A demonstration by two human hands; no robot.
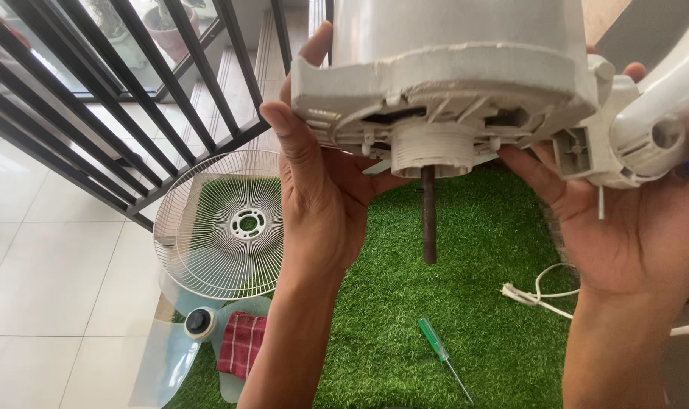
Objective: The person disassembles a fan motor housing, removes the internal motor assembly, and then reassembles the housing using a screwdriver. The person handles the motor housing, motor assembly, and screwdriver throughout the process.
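Two hands are holding up a white fan motor housing (450, 68), and we're seeing it cut off at the top edge, so its upper body is lost to us. Below it, the green artificial turf (481, 303) is filling the middle of the view. We're looking at the left hand (314, 189) gripping the housing's left side, thumb curled over the front rim, fingers hidden behind. The right hand (632, 227) is lying open and spread under the white neck joint (632, 136), which is running off the right edge. Down left, the round wire fan guard (216, 227) is lying partly on tile, with the translucent fan blade (170, 356) half cut off beneath it. A red checked cloth (242, 344) is resting on that blade. The dark motor shaft (429, 216) is pointing straight down. A white power cord (545, 291) is trailing out of sight, and a green-handled screwdriver (443, 356) is lying on the turf.
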